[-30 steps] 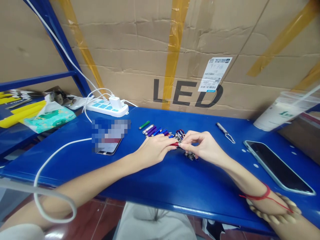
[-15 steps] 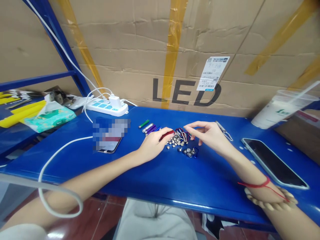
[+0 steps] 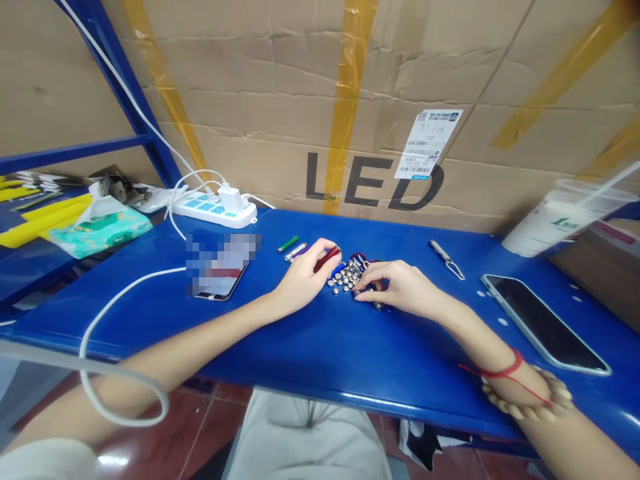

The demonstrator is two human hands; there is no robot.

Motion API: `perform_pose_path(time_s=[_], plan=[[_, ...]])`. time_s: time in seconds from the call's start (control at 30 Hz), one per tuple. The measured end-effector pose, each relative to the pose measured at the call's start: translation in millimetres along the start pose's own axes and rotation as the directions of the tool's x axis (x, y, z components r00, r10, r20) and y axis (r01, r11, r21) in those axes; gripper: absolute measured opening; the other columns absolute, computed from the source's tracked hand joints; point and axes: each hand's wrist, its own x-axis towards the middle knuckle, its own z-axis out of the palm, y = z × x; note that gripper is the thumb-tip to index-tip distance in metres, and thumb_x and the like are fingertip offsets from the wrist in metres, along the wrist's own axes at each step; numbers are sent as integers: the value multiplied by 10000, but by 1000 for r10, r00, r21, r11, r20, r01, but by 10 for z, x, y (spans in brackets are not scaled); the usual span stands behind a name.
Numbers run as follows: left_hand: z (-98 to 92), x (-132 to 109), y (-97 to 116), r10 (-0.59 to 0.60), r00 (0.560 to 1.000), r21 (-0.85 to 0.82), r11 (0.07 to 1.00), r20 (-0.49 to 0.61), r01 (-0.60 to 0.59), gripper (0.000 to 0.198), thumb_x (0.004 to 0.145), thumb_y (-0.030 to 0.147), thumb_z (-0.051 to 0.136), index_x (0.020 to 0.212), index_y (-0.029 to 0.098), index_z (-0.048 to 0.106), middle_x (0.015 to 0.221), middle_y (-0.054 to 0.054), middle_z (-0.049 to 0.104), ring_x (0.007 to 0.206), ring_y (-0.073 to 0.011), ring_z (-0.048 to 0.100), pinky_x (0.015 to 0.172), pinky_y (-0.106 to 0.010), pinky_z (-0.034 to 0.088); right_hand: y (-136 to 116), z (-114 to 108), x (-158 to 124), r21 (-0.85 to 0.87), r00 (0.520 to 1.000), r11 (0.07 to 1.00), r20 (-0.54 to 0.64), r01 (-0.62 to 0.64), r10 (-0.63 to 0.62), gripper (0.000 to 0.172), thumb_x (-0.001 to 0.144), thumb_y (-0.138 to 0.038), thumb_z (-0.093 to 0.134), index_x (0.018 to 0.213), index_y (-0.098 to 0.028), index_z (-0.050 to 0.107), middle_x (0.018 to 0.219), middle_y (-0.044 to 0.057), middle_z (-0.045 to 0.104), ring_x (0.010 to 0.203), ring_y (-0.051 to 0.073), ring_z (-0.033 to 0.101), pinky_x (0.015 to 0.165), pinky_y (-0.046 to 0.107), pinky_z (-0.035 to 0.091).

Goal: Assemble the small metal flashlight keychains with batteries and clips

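Observation:
My left hand [image 3: 300, 283] is closed around a slim red metal tube [image 3: 327, 257], held slanted just above the table. Right of it lies a pile of small silver button cells [image 3: 346, 276]. My right hand [image 3: 407, 290] reaches down over the pile's near right side, thumb and fingers pinched at a small dark metal piece too small to name. Its fingers partly cover a cluster of small metal parts [image 3: 379, 306]. Behind the pile are metal clips with red and blue edges [image 3: 358, 257]. A green tube [image 3: 289, 244] and a silver tube [image 3: 295, 252] lie beyond my left hand.
A silver penlight with a clip [image 3: 440, 251] and a phone [image 3: 547, 323] lie at right, near a plastic cup [image 3: 540, 223]. At left are another phone [image 3: 220, 283], a power strip [image 3: 215, 210] and a white cable [image 3: 95, 327]. A cardboard box [image 3: 280, 100] stands behind the blue table [image 3: 300, 360].
My right hand has moved left and down onto the near side of the pile, uncovering the silver penlight. My left hand has shifted slightly left and up, still holding the red tube.

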Motion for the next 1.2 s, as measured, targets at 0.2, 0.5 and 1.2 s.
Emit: perform_pose_path(time_s=[0.2,0.5,1.2], plan=[[12,-5,-20,-8,999,-17,1000,32,9,169,906,310,416,950,169,498,647,39,458,601,-106,467,601,-231,398,-89,60,18,118,986,990,-142,-73,90,104,707,-272,657,738,-181,695,780,37,711,680,168,645,622,258,486],[16,-33,45,13,978,35,999,207,-20,230,919,300,390,943,163,573,689,19,547,640,-118,524,630,-228,416,-138,-24,13,494,901,869,-381,7,209,271,653,-399,728,756,-149,708,751,71,715,676,193,660,642,305,534],[11,-90,38,104,955,184,970,277,-159,265,914,278,412,1064,175,605,976,-41,689,869,-173,640,766,-268,482,-258,-74,-20,443,964,896,-247,22,99,195,718,-357,662,633,-182,687,670,41,659,609,148,580,559,266,460]])
